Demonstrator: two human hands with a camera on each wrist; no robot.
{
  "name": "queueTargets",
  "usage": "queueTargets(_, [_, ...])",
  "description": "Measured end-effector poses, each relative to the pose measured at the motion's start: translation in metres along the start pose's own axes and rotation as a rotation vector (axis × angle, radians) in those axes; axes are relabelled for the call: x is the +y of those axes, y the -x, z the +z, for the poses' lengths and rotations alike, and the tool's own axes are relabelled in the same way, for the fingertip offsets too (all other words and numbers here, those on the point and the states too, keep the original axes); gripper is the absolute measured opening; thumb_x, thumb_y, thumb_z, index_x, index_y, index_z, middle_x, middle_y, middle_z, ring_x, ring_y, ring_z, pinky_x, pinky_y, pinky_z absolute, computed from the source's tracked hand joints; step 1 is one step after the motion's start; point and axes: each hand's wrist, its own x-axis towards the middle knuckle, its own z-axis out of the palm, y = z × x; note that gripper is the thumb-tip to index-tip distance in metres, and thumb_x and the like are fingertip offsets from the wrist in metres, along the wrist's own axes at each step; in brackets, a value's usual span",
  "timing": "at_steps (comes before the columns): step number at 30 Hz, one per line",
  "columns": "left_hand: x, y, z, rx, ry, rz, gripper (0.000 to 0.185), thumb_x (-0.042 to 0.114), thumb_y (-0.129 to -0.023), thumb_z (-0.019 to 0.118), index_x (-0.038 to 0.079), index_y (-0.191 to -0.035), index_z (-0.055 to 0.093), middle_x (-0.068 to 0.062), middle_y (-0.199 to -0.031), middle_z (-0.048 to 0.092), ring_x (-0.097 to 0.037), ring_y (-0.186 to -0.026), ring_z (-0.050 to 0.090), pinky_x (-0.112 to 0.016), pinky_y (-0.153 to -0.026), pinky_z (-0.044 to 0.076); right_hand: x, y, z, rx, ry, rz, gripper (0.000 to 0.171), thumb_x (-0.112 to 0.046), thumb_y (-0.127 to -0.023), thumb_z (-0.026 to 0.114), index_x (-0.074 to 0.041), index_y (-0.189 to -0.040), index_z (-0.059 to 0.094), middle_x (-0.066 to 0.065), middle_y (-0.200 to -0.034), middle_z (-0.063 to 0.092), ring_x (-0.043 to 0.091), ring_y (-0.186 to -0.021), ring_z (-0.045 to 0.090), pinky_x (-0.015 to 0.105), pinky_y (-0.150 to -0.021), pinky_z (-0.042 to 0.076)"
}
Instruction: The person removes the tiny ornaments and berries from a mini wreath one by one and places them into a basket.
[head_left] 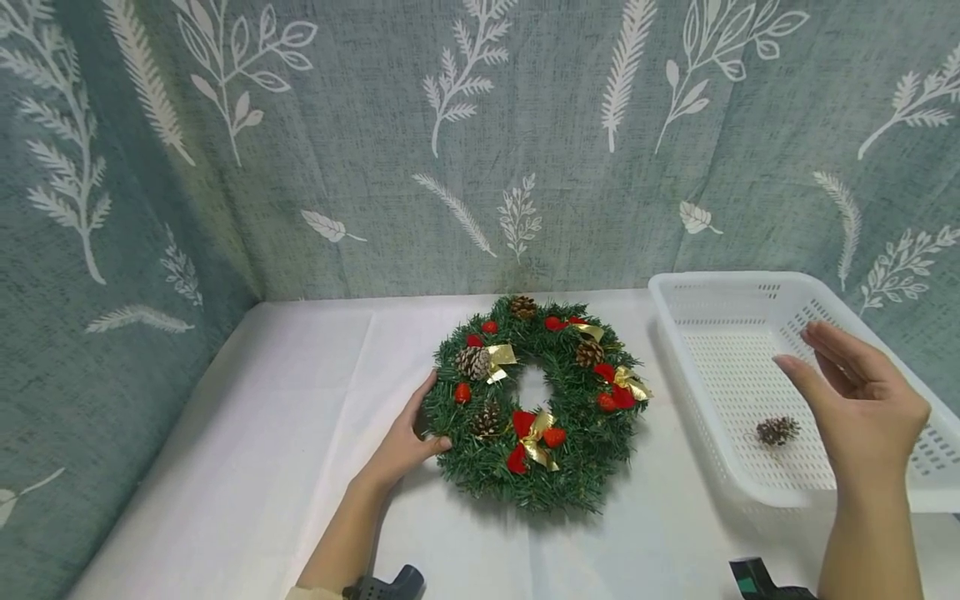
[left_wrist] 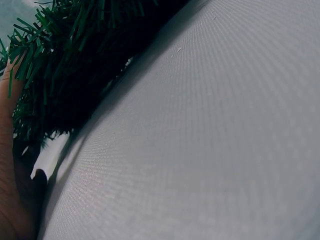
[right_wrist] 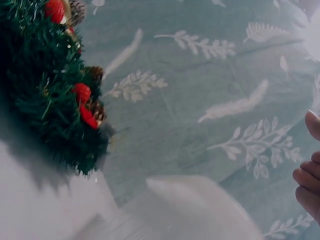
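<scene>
A green wreath (head_left: 536, 400) with pine cones, red berries and gold bows lies flat on the white tablecloth (head_left: 247, 450). My left hand (head_left: 408, 437) holds the wreath's left edge, thumb and fingers curled against the needles; in the left wrist view the green wreath needles (left_wrist: 65, 65) press against the left hand (left_wrist: 10, 165). My right hand (head_left: 855, 392) hovers open and empty above the white basket (head_left: 675, 300), fingers straight. One loose pine cone (head_left: 777, 431) lies inside the basket. The right wrist view shows the wreath (right_wrist: 55, 95) and my right fingertips (right_wrist: 310, 180).
A grey-green leaf-patterned curtain (head_left: 480, 142) closes off the back and left sides. The basket stands at the table's right, close to the wreath. Dark wrist-camera mounts (head_left: 757, 579) show at the bottom edge.
</scene>
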Motion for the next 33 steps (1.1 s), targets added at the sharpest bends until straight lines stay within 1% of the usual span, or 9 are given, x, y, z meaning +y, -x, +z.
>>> queueTargets(5, [-0.002,0.001,0.000,0.001,-0.020,-0.013,0.107,0.066,-0.069,0.070,0.030,-0.153,0.014,-0.003,-0.160,0.009,-0.038,-0.144,0.005,-0.069,-0.107,0.009,-0.008,0.002,-0.001,-0.011,-0.141,-0.116,0.042,0.013,-0.074,0.073,0.006,-0.115,0.064,-0.004,-0.113,0.068,0.003,-0.106,0.062,0.012,-0.092,0.045])
queueTargets(10, [-0.003,0.002,0.000,0.006,-0.026,-0.008,0.106,0.065,-0.070,0.070,0.030,-0.153,0.014,-0.003,-0.160,0.010,-0.038,-0.144,0.006,-0.069,-0.108,0.010,-0.014,0.006,0.002,-0.023,-0.263,-0.125,0.042,0.018,-0.071,0.072,0.011,-0.112,0.064,0.002,-0.111,0.069,0.007,-0.104,0.064,0.014,-0.092,0.046])
queueTargets(12, [-0.003,0.002,0.000,0.008,-0.025,-0.007,0.106,0.066,-0.070,0.069,0.030,-0.153,0.014,-0.003,-0.160,0.010,-0.038,-0.144,0.006,-0.069,-0.108,0.010,-0.016,0.007,0.004,-0.033,-0.277,-0.129,0.043,0.019,-0.071,0.072,0.012,-0.112,0.063,0.002,-0.111,0.070,0.007,-0.104,0.064,0.015,-0.092,0.046])
queueTargets(17, [0.000,0.002,0.000,0.005,-0.029,-0.018,0.107,0.067,-0.070,0.068,0.029,-0.153,0.013,-0.005,-0.160,0.009,-0.038,-0.144,0.006,-0.068,-0.108,0.011,-0.019,0.009,0.009,-0.057,-0.273,-0.198,0.042,0.017,-0.071,0.073,0.013,-0.111,0.063,0.002,-0.112,0.069,0.007,-0.105,0.064,0.015,-0.093,0.046])
queueTargets(20, [0.007,0.003,0.000,-0.002,-0.021,-0.028,0.110,0.065,-0.070,0.070,0.022,-0.154,0.012,-0.009,-0.159,0.009,-0.041,-0.143,0.005,-0.069,-0.108,0.010,-0.019,0.010,0.011,-0.063,-0.301,-0.234,0.041,0.015,-0.071,0.074,0.016,-0.110,0.062,0.003,-0.111,0.069,0.007,-0.105,0.064,0.016,-0.093,0.046])
queueTargets(24, [0.027,0.006,0.000,-0.013,0.000,-0.042,0.112,0.061,-0.071,0.072,0.012,-0.153,0.013,-0.014,-0.158,0.008,-0.043,-0.143,0.005,-0.069,-0.108,0.009,-0.021,0.012,0.014,-0.074,-0.372,-0.263,0.040,0.014,-0.071,0.075,0.020,-0.108,0.060,0.007,-0.110,0.070,0.010,-0.103,0.065,0.019,-0.093,0.047])
queueTargets(27, [0.038,0.008,-0.001,-0.012,-0.007,-0.047,0.113,0.061,-0.072,0.071,0.009,-0.153,0.013,-0.016,-0.158,0.009,-0.043,-0.143,0.006,-0.069,-0.108,0.010,-0.022,0.014,0.017,-0.089,-0.438,-0.278,0.040,0.015,-0.070,0.075,0.023,-0.106,0.059,0.010,-0.108,0.070,0.012,-0.102,0.066,0.020,-0.093,0.048])
queueTargets(30, [0.040,0.009,-0.001,-0.011,-0.009,-0.045,0.113,0.061,-0.072,0.071,0.008,-0.153,0.013,-0.016,-0.158,0.010,-0.043,-0.143,0.006,-0.069,-0.108,0.010,-0.022,0.015,0.021,-0.119,-0.556,-0.275,0.041,0.017,-0.069,0.074,0.026,-0.106,0.057,0.013,-0.107,0.070,0.015,-0.102,0.066,0.022,-0.094,0.048])
queueTargets(33, [0.040,0.009,-0.001,-0.009,-0.004,-0.039,0.113,0.062,-0.072,0.071,0.009,-0.153,0.013,-0.015,-0.158,0.009,-0.043,-0.143,0.005,-0.069,-0.108,0.009,-0.023,0.017,0.025,-0.148,-0.624,-0.264,0.041,0.019,-0.068,0.074,0.025,-0.106,0.057,0.014,-0.107,0.070,0.015,-0.102,0.066,0.022,-0.093,0.048])
